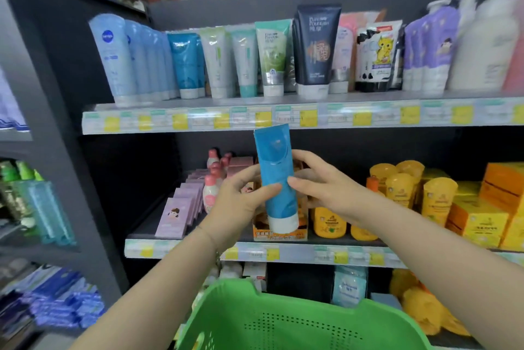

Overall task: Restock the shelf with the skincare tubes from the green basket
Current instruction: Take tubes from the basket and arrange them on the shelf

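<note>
Both the left hand (238, 202) and right hand (320, 185) pinch the blue tube (276, 168) upright, cap down, above the green basket (255, 318); lifted toward matching tubes (185, 63) up-left of this grip, it might clip the shelf edge (198, 120) and slip.

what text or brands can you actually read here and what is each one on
"NIVEA": round logo on the far-left pale blue tube.
"Pure Fountain", as best it reads: dark tube and the green tube beside it; their smaller print is blurred.
Blue tube being held: nothing legible.
Price tags and yellow boxes: too blurred to read.
</note>
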Available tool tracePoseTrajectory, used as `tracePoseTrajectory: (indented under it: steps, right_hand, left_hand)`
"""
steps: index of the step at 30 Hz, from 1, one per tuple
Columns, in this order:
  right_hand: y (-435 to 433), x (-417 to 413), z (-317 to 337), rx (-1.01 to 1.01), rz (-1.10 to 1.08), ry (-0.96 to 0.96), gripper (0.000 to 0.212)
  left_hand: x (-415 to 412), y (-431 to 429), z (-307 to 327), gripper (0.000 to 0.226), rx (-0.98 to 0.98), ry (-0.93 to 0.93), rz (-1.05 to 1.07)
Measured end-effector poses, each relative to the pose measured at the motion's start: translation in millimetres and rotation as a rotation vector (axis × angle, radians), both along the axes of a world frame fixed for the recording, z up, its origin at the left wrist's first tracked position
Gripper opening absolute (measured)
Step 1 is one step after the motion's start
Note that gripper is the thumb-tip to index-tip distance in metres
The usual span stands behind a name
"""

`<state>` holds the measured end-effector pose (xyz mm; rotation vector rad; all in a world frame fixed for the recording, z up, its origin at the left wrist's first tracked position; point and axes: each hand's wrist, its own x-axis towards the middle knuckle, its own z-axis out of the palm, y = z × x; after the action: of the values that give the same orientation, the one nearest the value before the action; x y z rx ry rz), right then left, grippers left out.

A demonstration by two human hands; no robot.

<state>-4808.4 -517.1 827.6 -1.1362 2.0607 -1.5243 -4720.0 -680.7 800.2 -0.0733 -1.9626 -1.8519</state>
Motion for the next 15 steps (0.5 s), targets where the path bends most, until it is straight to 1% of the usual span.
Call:
tracePoseTrajectory:
  steps: [2,5,9,12,15]
  right_hand:
    - [-1,1,2,-0.015,0.027,0.027,0.055]
    - [-4,1,4,-0.068,0.019,0.052,0.062]
    - [-7,1,9,-0.136,-0.037,0.095,0.059]
    - [-11,1,12,-0.179,-0.075,0.125,0.06]
    - [-13,1,18,-0.216,-0.08,0.14,0.059]
  left_hand:
    - [0,-4,8,0.032,0.018,-0.011,-0.022]
    - [0,-7,17,0.032,0.003,-0.005,-0.004]
    - [-1,-8,27,0.036,0.054,0.002,0.022]
    - [1,-4,31,0.038,0.054,0.022,0.024]
    - [3,-1,33,0.053,0.009,0.052,0.034]
